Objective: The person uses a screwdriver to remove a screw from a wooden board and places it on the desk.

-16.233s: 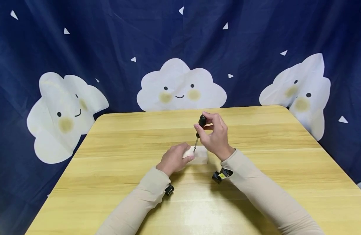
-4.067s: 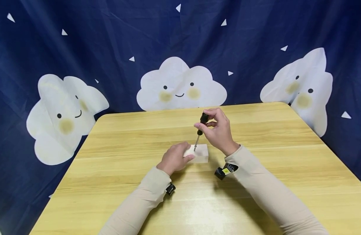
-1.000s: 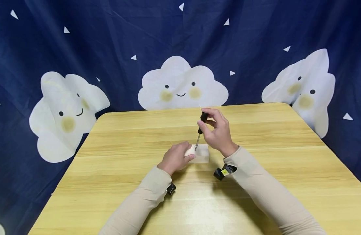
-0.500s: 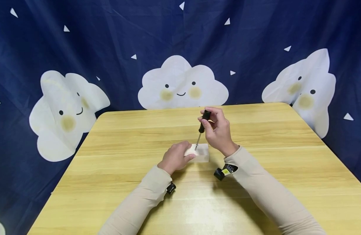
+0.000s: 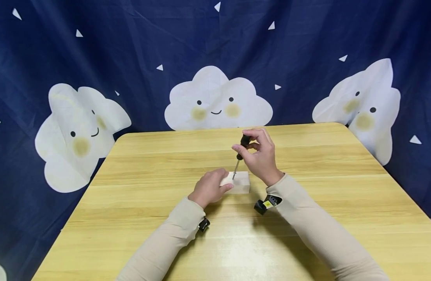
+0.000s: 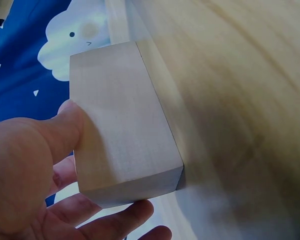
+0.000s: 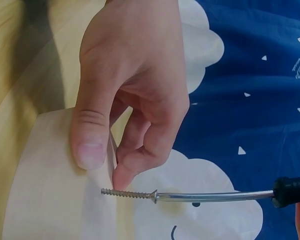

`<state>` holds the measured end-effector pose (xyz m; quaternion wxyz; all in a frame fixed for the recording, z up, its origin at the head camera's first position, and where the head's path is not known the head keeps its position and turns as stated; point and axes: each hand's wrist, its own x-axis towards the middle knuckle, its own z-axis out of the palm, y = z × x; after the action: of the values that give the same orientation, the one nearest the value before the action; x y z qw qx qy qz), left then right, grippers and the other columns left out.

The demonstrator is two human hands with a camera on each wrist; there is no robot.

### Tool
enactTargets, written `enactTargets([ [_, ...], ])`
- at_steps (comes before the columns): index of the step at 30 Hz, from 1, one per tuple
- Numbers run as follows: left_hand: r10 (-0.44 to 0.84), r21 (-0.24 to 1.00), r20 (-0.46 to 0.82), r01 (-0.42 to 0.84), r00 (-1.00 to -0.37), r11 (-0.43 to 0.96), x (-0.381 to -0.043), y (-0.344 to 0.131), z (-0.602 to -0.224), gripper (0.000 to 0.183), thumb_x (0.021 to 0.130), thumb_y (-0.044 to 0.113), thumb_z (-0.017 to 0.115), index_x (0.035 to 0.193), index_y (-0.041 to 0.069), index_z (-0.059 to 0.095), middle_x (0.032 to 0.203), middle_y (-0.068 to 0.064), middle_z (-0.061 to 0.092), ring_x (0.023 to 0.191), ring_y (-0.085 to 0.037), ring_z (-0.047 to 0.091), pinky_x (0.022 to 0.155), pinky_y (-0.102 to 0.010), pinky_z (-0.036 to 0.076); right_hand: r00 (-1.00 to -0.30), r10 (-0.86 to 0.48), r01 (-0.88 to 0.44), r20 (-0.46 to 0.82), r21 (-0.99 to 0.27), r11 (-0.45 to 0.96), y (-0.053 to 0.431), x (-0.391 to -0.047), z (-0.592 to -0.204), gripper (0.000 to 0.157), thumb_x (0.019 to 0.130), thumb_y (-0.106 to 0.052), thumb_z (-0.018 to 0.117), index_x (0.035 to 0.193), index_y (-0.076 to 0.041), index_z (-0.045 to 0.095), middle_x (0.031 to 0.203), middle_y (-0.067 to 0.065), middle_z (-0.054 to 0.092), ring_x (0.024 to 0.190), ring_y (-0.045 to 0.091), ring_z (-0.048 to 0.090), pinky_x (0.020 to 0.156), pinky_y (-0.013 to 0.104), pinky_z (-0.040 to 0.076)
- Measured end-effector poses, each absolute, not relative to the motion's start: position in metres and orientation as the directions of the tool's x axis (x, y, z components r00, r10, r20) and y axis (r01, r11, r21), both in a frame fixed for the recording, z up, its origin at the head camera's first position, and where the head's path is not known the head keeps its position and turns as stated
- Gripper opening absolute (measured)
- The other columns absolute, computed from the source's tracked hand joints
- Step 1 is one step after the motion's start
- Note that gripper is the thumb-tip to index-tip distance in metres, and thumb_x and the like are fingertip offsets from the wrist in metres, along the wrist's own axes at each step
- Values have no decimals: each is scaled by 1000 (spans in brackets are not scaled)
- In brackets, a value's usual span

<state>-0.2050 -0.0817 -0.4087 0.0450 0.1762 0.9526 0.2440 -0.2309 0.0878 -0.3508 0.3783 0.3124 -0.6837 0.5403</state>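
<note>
My left hand [image 5: 210,188] grips the left end of a pale wooden block [image 5: 241,185] lying on the table, thumb along its near side. In the left wrist view, the thumb lies against one face of the block [image 6: 122,120] and the fingers are around its end. Above it, my right hand [image 5: 261,156] pinches the black handle of a screwdriver [image 5: 245,141], which leans a little to the right. A threaded screw [image 7: 129,193] sits on the tip of the screwdriver's metal shaft [image 7: 215,196]. Its point meets the block's upper face, most of the thread still showing.
The wood-grain table [image 5: 159,160] spreads out on all sides of the block. Behind it hangs a dark blue curtain [image 5: 138,47] printed with white clouds. Each wrist carries a small black camera, such as the right one [image 5: 261,207].
The right thumb and fingers have shifted on the screwdriver handle, the thumb curled half a second ago and straighter now. The handle's tilt varies slightly. Block and left hand stay in place.
</note>
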Motion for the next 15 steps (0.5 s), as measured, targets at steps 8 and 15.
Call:
enactTargets([
  [8,353,475,6,314,-935,822,-206,-82,-408,40,92,33,67,123,7,62,123,-8,63,111,-28,60,88,-44,50,-535,-120,-844,836,-523,118,88,-233,-352,36,84,20,62,117,13,50,106,26,57,84,35,65,71,24,56],
  [15,356,478,6,316,-934,820,-206,-82,-408,41,92,33,68,123,7,61,122,-8,63,110,-28,60,86,-44,51,-531,-123,-847,838,-521,105,85,-231,-350,40,76,21,70,112,15,53,108,30,54,87,34,61,71,29,57],
])
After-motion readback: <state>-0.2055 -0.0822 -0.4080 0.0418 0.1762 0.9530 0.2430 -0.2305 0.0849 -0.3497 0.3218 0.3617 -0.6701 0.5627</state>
